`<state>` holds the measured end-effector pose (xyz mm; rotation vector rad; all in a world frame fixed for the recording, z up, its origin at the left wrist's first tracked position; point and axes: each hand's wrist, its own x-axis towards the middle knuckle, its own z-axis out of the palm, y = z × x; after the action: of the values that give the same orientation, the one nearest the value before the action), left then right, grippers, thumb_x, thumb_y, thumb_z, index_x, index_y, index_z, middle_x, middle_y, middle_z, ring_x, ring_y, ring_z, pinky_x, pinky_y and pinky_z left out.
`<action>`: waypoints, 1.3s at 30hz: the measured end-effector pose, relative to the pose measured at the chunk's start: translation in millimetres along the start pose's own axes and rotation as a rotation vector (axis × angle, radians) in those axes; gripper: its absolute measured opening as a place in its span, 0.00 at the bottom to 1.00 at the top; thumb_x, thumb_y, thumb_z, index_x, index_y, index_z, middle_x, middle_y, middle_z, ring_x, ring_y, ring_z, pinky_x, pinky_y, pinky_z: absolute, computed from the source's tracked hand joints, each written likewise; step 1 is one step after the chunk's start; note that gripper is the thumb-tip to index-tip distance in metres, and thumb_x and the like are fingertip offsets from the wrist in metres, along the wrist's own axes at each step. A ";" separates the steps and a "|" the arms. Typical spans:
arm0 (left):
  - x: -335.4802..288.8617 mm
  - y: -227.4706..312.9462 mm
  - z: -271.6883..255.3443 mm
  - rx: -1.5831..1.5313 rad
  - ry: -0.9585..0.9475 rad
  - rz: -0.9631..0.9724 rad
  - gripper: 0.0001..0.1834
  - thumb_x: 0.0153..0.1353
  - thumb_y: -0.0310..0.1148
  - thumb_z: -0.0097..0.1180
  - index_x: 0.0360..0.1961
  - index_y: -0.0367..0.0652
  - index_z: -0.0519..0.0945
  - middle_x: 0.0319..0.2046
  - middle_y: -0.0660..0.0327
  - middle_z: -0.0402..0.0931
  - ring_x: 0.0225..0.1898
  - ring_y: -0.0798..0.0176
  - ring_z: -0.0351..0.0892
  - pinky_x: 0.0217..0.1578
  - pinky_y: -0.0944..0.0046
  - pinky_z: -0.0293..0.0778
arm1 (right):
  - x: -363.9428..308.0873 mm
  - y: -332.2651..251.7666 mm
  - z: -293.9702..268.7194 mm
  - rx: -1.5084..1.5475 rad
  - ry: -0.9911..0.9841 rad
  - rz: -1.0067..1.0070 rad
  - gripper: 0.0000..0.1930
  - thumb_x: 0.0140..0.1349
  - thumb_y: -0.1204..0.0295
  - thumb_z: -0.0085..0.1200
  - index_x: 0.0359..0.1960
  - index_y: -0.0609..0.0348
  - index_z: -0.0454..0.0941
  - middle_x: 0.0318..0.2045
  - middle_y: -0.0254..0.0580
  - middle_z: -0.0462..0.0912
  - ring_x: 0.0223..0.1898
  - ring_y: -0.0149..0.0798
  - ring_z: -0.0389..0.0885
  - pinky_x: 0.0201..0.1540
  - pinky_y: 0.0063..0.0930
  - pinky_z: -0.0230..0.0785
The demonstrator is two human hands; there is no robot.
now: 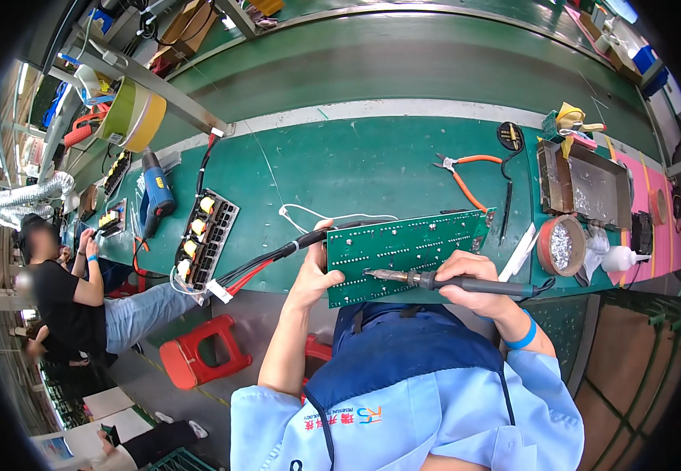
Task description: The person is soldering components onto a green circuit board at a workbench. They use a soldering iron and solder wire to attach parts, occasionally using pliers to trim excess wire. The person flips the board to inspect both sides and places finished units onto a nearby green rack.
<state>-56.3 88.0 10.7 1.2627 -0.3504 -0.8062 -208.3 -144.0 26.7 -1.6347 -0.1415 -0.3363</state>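
Note:
My left hand [309,275] grips a green circuit board [403,243] by its left edge, thumb on the face turned toward me. Rows of solder points run across that face. In my right hand [470,279] is a soldering iron [427,280] with a black handle, its tip touching or very near the board's left part. A black-sleeved wire bundle [277,255] with red and black leads and a white connector [219,290] runs from behind my left hand. The board's far side is hidden.
Left on the green bench [301,169] lies another populated board [205,239], beside a blue heat gun [157,188]. Orange-handled cutters [466,173], a metal tray [591,184] and a round tin [560,245] are right. A person [73,275] works at the left, near a red stool [205,351].

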 end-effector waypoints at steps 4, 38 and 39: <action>-0.5 0.0 -0.2 -0.006 -0.007 -0.001 0.58 0.32 0.48 0.72 0.62 0.49 0.47 0.52 0.58 0.61 0.56 0.59 0.61 0.54 0.61 0.60 | 5.5 -1.7 1.6 -0.022 -0.048 0.010 0.09 0.42 0.79 0.61 0.28 0.62 0.78 0.24 0.40 0.77 0.27 0.34 0.75 0.28 0.24 0.66; -3.5 -0.1 1.1 -0.004 -0.006 0.014 0.58 0.32 0.46 0.73 0.61 0.47 0.48 0.51 0.58 0.62 0.55 0.60 0.61 0.53 0.62 0.60 | 11.0 -6.6 -7.2 -0.025 -0.081 0.102 0.07 0.45 0.78 0.58 0.28 0.62 0.78 0.21 0.37 0.75 0.21 0.29 0.71 0.24 0.21 0.62; -3.4 -0.2 1.1 -0.004 -0.009 0.015 0.58 0.32 0.46 0.73 0.61 0.47 0.48 0.51 0.58 0.62 0.55 0.60 0.61 0.53 0.62 0.60 | 9.0 -6.0 -8.6 -0.033 -0.086 0.091 0.07 0.45 0.78 0.58 0.28 0.62 0.78 0.21 0.37 0.75 0.21 0.28 0.71 0.24 0.21 0.62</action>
<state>-59.4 89.7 11.5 1.2519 -0.3648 -0.7993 -202.7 -152.9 35.6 -1.6834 -0.1267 -0.1998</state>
